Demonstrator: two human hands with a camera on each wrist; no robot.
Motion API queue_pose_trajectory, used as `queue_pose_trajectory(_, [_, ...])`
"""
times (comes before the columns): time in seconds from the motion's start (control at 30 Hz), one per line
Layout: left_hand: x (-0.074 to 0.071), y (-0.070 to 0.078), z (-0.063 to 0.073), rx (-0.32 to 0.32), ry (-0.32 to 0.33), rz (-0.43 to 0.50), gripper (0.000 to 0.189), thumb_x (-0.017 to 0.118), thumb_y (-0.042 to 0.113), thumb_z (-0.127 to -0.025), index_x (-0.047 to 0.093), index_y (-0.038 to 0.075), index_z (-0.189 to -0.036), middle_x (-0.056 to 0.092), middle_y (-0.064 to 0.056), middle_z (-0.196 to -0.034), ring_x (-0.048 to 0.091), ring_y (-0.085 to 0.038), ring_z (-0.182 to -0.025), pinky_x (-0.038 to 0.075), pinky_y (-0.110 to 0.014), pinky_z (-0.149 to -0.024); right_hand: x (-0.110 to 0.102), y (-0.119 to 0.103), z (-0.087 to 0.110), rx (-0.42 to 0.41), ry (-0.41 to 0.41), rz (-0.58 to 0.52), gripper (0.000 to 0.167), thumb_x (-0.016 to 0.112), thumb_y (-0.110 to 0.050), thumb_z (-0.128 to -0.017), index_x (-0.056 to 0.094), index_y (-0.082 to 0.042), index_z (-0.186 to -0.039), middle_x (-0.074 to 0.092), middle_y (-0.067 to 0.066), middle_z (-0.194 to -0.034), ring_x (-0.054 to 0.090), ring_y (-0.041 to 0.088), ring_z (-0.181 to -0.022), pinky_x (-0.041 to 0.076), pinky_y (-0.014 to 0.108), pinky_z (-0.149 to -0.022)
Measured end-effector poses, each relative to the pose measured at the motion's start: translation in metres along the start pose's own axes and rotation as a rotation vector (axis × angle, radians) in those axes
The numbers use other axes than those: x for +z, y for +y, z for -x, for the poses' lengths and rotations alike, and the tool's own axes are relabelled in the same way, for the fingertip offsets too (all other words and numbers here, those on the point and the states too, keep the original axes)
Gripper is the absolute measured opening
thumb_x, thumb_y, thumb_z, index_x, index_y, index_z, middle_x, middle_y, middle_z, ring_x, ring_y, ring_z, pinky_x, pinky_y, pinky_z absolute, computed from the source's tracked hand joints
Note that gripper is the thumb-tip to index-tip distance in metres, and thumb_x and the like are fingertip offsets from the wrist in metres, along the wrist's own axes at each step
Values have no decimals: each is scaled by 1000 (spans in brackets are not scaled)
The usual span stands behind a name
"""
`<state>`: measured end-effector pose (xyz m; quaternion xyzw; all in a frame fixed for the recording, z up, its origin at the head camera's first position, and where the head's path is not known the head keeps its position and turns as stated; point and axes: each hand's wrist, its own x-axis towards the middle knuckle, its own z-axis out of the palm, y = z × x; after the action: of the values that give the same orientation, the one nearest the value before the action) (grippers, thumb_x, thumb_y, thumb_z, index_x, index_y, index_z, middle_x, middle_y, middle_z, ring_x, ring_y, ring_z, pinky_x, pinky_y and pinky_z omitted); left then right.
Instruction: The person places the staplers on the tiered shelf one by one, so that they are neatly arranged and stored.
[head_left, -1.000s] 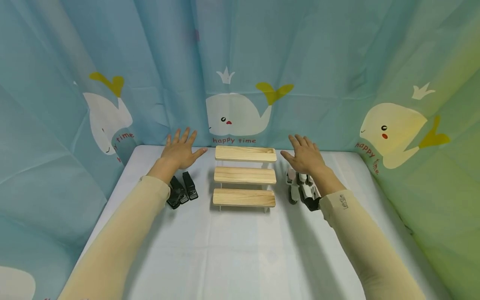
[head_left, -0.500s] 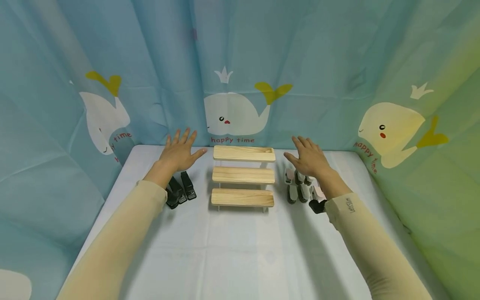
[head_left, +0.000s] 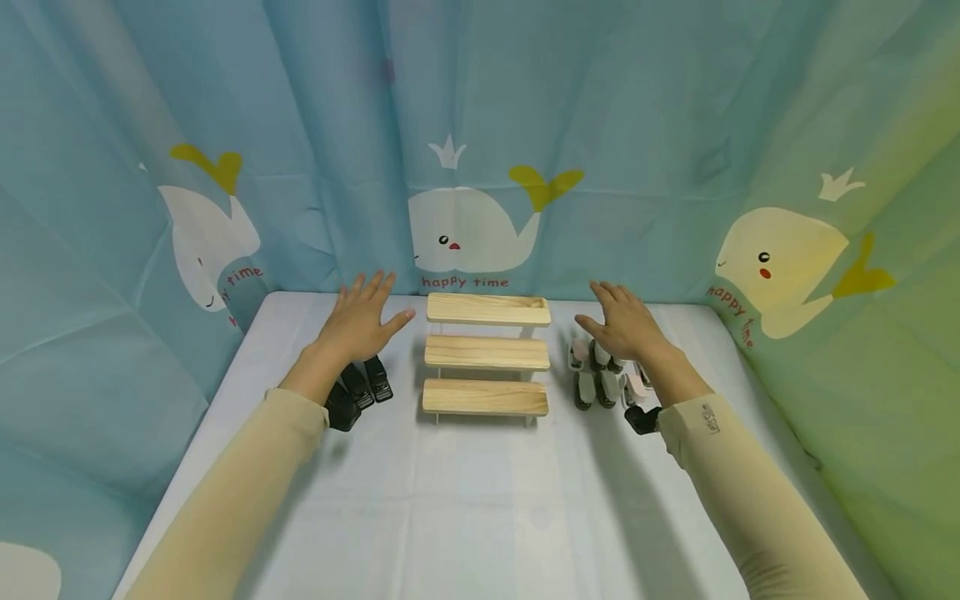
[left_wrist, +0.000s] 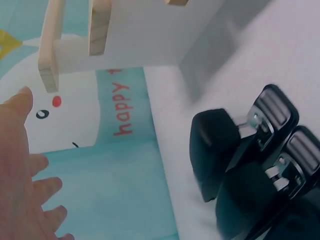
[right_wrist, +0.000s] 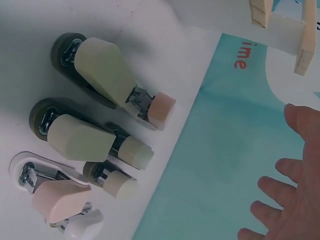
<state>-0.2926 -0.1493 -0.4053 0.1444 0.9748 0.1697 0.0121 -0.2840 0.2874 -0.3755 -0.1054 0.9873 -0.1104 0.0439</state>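
My left hand (head_left: 356, 327) hovers with fingers spread and holds nothing. Below it, black staplers (left_wrist: 215, 145) lie side by side on the table, partly hidden by the wrist in the head view. On the other side, my right hand (head_left: 627, 322) is held above the table with its fingers straight, touching nothing. Under and beside it are several staplers of mixed sizes, among them a large green stapler (right_wrist: 105, 65) and a pink stapler (right_wrist: 61, 199). Between the hands stands a three-step wooden display rack (head_left: 487, 353) with white side supports.
A white cloth covers the table (head_left: 480, 500). Blue curtain (head_left: 645, 242) with whale prints hangs right behind the table's back edge and along both sides. Black wrist-camera mounts (head_left: 642, 419) sit beneath the wrists.
Both hands have drawn back a little toward the person, the right one also drifting slightly to the right. The staplers and the rack stay where they were.
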Motion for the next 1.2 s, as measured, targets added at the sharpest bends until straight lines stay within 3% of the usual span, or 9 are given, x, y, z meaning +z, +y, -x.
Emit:
queue_pose_trajectory(0.3, [10,-1,12,21,24,98,86,37,66,-105,9,14,-168,10,-14,-175,1,-41,-162,4,-61,-130,6,5,0,-13,-3,-18,78,52,-40,-108,16,0,-165,18,31,-167,14,52,-155,13,67,-126])
queue_pose_trajectory(0.57, [19,4,21,43,60,197,84,43,61,-106,14,12,-168,15,-13,-174,7,-39,-162,12,-58,-130,13,9,3,-16,-24,-50,79,58,-36,-106,20,3,-163,22,34,-165,20,55,-152,18,69,-123])
queue_pose_trajectory(0.87, [32,10,32,56,55,299,77,46,55,-107,17,16,-167,19,-8,-174,10,-34,-162,18,-59,-129,28,16,2,-6,-39,-83,75,59,-35,-105,27,4,-160,28,35,-162,24,56,-150,22,69,-122])
queue_pose_trajectory(1.07, [39,16,42,78,71,347,73,49,49,-109,22,13,-166,23,-13,-172,17,-37,-160,21,-59,-128,36,20,0,-12,-48,-97,73,62,-34,-104,33,6,-158,34,35,-159,28,56,-148,24,68,-122])
queue_pose_trajectory(1.2, [47,19,48,73,89,392,74,48,54,-107,25,14,-165,28,-13,-170,24,-36,-158,25,-58,-127,40,22,1,-31,-60,-103,70,65,-29,-102,37,7,-155,38,36,-157,31,57,-147,26,68,-121])
